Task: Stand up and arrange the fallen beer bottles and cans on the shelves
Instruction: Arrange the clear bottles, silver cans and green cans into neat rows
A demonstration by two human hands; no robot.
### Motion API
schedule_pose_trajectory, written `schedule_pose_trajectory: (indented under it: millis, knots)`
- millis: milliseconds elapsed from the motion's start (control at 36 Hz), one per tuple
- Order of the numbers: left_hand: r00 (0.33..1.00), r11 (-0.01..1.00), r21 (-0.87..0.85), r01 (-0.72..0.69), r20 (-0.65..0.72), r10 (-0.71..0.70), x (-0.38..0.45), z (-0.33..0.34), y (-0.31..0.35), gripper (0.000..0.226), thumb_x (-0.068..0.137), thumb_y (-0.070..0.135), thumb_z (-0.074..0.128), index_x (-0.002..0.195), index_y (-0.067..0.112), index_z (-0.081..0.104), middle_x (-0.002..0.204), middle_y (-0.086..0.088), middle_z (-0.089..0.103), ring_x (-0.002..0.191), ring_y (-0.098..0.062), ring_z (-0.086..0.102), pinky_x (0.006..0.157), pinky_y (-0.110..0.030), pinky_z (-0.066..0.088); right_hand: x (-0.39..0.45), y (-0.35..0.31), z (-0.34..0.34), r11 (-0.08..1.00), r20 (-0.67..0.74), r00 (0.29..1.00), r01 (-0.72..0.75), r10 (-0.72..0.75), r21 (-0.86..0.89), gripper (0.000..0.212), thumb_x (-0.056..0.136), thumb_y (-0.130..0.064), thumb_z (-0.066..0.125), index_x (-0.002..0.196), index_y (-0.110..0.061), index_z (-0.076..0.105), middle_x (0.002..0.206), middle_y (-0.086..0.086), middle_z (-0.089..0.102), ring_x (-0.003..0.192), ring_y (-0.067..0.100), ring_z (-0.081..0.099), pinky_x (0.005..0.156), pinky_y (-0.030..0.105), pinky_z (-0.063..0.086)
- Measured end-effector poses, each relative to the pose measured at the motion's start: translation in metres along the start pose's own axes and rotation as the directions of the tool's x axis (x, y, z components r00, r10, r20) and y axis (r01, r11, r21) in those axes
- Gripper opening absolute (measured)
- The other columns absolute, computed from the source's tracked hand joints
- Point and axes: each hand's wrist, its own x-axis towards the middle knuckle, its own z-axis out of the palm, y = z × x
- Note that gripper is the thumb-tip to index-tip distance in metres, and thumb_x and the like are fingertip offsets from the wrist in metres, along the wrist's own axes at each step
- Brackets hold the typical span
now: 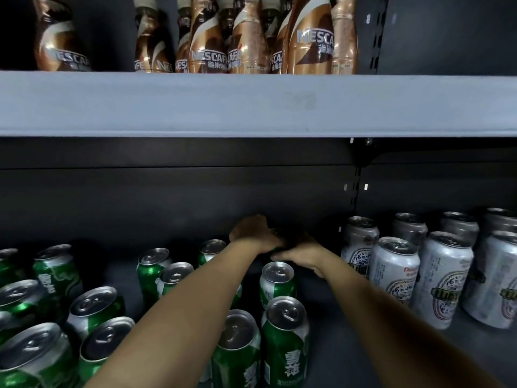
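At the back of the lower shelf (333, 326) my left hand (253, 232) curls over a green beer can (276, 250), of which only a dark top and a green sliver show. My right hand (300, 257) lies against the same can from the right, its thumb across the front; its fingers are hidden. Whether that can stands upright is not visible. Just in front stands a column of upright green cans (277, 284). More green cans (153, 271) stand left of my arms, and a looser cluster of green cans (57, 273) fills the far left.
Several upright white cans (397, 271) stand in rows on the right of the same shelf. The grey upper shelf edge (251, 105) hangs above my hands, carrying brown Nescafé bottles (208, 37). A dark back panel closes the rear.
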Motion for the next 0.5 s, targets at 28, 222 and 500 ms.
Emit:
schedule_pose_trajectory:
  millis: [28, 222, 500]
  knots:
    - [1.000, 1.000, 0.003, 0.001, 0.002, -0.001, 0.001, 0.002, 0.002, 0.064, 0.071, 0.061, 0.071, 0.112, 0.012, 0.064, 0.117, -0.010, 0.066, 0.108, -0.030, 0.063, 0.074, -0.030, 0.046, 0.000, 0.001, -0.001, 1.000, -0.008, 1.000, -0.010, 0.010, 0.001, 0.054, 0.081, 0.000, 0.073, 0.130, -0.016, 0.057, 0.112, -0.002, 0.060, 0.097, 0.009, 0.054, 0.067, 0.005, 0.045]
    - [0.992, 0.996, -0.080, -0.034, 0.115, 0.043, 0.005, 0.006, 0.010, 0.045, 0.071, 0.057, 0.072, 0.072, 0.014, 0.058, 0.096, -0.016, 0.071, 0.090, -0.030, 0.068, 0.062, -0.027, 0.041, 0.000, 0.017, -0.008, 0.991, -0.061, 0.990, -0.129, 0.127, -0.019, 0.047, 0.079, -0.008, 0.078, 0.122, -0.009, 0.061, 0.110, 0.003, 0.062, 0.102, 0.016, 0.058, 0.078, 0.021, 0.046]
    - [0.989, 0.994, -0.096, -0.056, 0.129, 0.068, 0.000, 0.010, 0.012, 0.047, 0.070, 0.053, 0.078, 0.064, 0.013, 0.054, 0.079, -0.010, 0.066, 0.086, -0.027, 0.067, 0.052, -0.027, 0.035, 0.001, 0.036, -0.001, 0.986, -0.104, 0.982, -0.151, 0.158, 0.076, 0.039, 0.082, -0.003, 0.074, 0.119, -0.004, 0.062, 0.100, 0.004, 0.064, 0.097, 0.017, 0.060, 0.080, 0.026, 0.050]
